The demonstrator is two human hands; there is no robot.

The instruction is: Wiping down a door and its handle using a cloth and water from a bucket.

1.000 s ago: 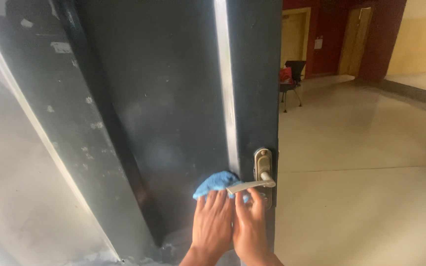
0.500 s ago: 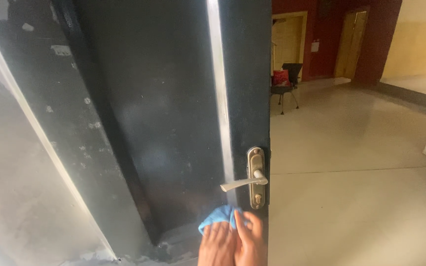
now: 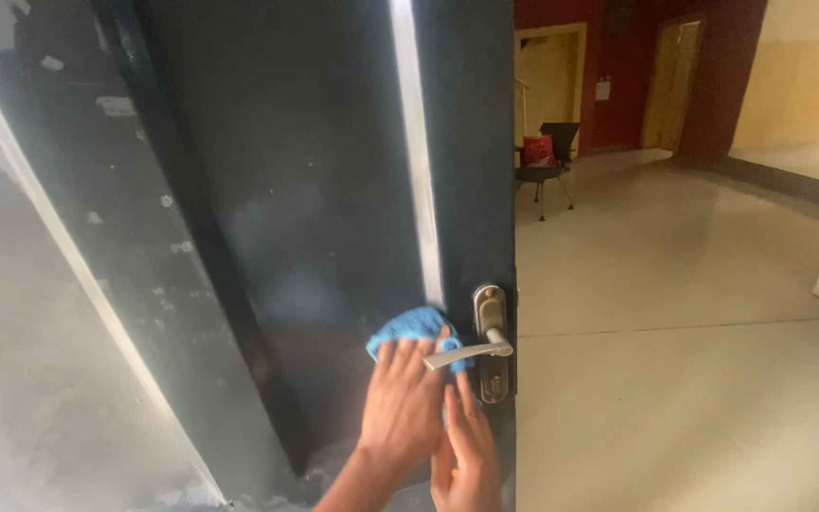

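Now up from below the latch | left hand (image 3: 400,408) flat, fingers spread, pressing blue cloth (image 3: 409,327) on dark door (image 3: 315,190) beside lever handle (image 3: 466,353) | right hand (image 3: 466,455) open, gripping nothing | wiping stroke has climbed back to handle height

Over at the upper right, a glossy pale floor (image 3: 675,313) spreads out, with a black chair (image 3: 547,161) carrying something red standing near a dark red wall (image 3: 722,85). Two yellowish doors (image 3: 550,76) sit in that wall, and a pale yellow wall (image 3: 808,85) runs off right.
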